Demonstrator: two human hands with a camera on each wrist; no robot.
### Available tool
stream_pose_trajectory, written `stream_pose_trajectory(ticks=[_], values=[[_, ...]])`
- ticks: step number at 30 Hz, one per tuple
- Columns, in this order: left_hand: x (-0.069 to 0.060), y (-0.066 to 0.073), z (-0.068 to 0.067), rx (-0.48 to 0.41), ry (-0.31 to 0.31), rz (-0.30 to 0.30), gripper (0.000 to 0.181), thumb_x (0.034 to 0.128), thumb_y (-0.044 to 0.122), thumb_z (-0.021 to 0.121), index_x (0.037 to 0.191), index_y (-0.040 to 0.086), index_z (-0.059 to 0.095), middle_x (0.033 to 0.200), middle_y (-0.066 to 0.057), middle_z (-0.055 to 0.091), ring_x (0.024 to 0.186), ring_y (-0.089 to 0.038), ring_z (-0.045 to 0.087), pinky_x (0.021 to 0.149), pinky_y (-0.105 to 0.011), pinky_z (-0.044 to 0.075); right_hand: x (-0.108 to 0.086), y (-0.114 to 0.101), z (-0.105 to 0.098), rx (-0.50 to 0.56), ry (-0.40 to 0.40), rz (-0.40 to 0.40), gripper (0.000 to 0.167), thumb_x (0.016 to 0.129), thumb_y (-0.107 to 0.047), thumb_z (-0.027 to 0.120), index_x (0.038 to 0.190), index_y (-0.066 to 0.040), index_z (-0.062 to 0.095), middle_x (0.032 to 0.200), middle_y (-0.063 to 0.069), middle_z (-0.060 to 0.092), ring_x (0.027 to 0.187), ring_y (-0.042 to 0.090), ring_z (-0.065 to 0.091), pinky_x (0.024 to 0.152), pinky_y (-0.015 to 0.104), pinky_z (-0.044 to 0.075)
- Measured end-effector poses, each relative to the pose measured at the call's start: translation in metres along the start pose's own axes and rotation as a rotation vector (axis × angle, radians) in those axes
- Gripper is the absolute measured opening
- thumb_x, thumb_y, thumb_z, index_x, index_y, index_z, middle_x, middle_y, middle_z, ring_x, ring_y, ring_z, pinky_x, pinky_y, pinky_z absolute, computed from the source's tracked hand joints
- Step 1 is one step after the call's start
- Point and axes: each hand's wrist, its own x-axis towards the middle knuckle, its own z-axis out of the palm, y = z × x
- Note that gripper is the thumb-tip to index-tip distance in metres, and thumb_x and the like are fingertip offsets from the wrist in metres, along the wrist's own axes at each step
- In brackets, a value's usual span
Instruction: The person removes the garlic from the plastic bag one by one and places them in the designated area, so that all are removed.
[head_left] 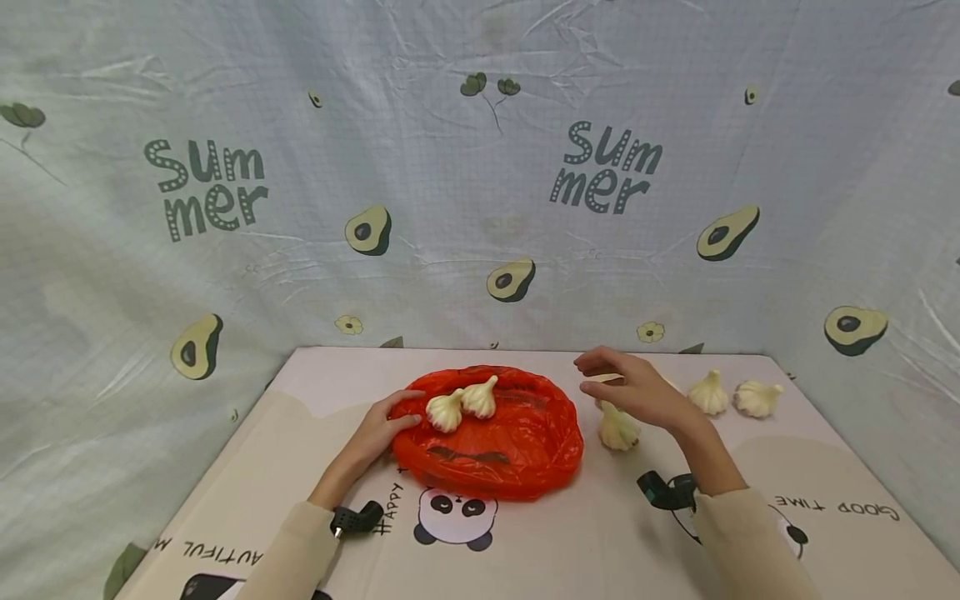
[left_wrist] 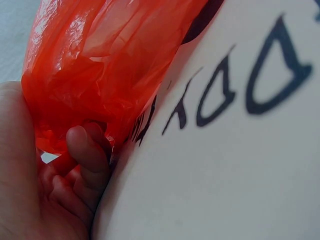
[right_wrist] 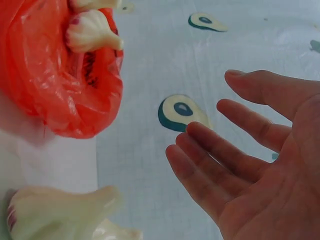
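A red plastic bag (head_left: 517,462) lies spread wide on the table, its rim bunched into a ring. Two garlic bulbs (head_left: 446,411) sit side by side in its left part. My left hand (head_left: 377,429) grips the bag's left rim; the left wrist view shows its fingers curled against the red plastic (left_wrist: 100,65). Held above the table to the bag's right, my right hand (head_left: 637,387) has spread fingers and nothing in its palm. Just below it rests another garlic bulb (head_left: 619,429), with a further pale bulb partly hidden behind the fingers. Garlic (right_wrist: 55,212) also shows low in the right wrist view.
Two more garlic bulbs (head_left: 708,393) lie at the table's back right. A printed cloth (head_left: 450,317) with avocados hangs behind and at both sides. The pale table cover (head_left: 555,550) bears panda drawings and lettering.
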Motion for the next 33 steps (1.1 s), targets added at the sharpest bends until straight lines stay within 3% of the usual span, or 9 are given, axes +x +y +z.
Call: stream_pose_trajectory(ticks=[6, 13, 22, 26, 33], values=[[0.000, 0.000, 0.000, 0.001, -0.001, -0.001, 0.045, 0.1000, 0.017, 0.061, 0.145, 0.013, 0.057, 0.161, -0.018, 0.043, 0.148, -0.043, 0.042, 0.113, -0.055, 0.047, 0.018, -0.009, 0.007, 0.013, -0.059, -0.028, 0.038, 0.101, -0.025, 0.065, 0.133, -0.006, 0.061, 0.134, 0.017, 0.066, 0.126, 0.038, 0.062, 0.103, 0.051, 0.057], [0.000, 0.001, 0.001, -0.010, 0.008, 0.001, 0.045, 0.0996, 0.016, 0.062, 0.144, 0.013, 0.058, 0.161, -0.017, 0.044, 0.150, -0.042, 0.040, 0.117, -0.057, 0.043, 0.037, -0.021, 0.018, 0.039, -0.111, 0.005, 0.036, 0.099, -0.027, 0.067, 0.130, -0.011, 0.063, 0.133, 0.013, 0.066, 0.126, 0.034, 0.062, 0.102, 0.050, 0.058], [-0.002, 0.000, 0.001, -0.006, 0.017, 0.003, 0.044, 0.0997, 0.015, 0.061, 0.144, 0.013, 0.058, 0.160, -0.017, 0.045, 0.148, -0.041, 0.042, 0.116, -0.055, 0.045, 0.062, -0.029, 0.037, -0.003, -0.211, 0.005, 0.035, 0.098, -0.024, 0.066, 0.129, -0.008, 0.063, 0.132, 0.022, 0.067, 0.123, 0.034, 0.064, 0.102, 0.050, 0.058], [-0.002, 0.000, 0.001, -0.005, 0.014, 0.006, 0.044, 0.1000, 0.015, 0.060, 0.144, 0.013, 0.057, 0.161, -0.017, 0.044, 0.148, -0.042, 0.042, 0.116, -0.056, 0.044, 0.068, -0.033, 0.043, -0.033, -0.241, 0.015, 0.034, 0.098, -0.023, 0.065, 0.128, -0.009, 0.064, 0.131, 0.020, 0.068, 0.122, 0.033, 0.064, 0.101, 0.049, 0.059], [-0.001, 0.000, 0.001, 0.001, 0.010, 0.010, 0.044, 0.1002, 0.015, 0.060, 0.144, 0.014, 0.058, 0.160, -0.017, 0.045, 0.147, -0.042, 0.044, 0.116, -0.056, 0.044, 0.078, -0.036, 0.057, -0.049, -0.296, 0.020, 0.041, 0.099, -0.022, 0.065, 0.134, 0.000, 0.059, 0.135, 0.024, 0.066, 0.122, 0.035, 0.065, 0.097, 0.044, 0.061]])
